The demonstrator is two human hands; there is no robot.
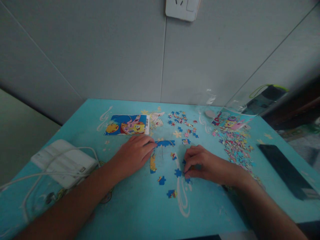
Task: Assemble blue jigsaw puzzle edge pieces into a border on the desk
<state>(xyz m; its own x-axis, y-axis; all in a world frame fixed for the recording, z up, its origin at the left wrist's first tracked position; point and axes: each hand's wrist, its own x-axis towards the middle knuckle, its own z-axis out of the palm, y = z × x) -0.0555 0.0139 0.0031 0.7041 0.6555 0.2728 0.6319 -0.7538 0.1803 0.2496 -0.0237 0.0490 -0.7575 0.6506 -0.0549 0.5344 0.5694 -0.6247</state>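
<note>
My left hand [133, 154] lies palm down on the turquoise table [140, 206], its fingertips touching a joined strip of blue puzzle pieces [165, 143]. My right hand [206, 164] is curled on the table, fingers pinching a small puzzle piece [187, 170] among loose blue ones. A few single pieces [162, 180] lie between and in front of my hands. A cartoon reference picture [127, 124] lies beyond my left hand.
A heap of loose puzzle pieces [236, 146] spreads at the right, with a clear bag and printed card [228, 121] behind it. More pieces [182, 124] lie at the back centre. A white device with cables [62, 161] sits left; a black phone [287, 171] right.
</note>
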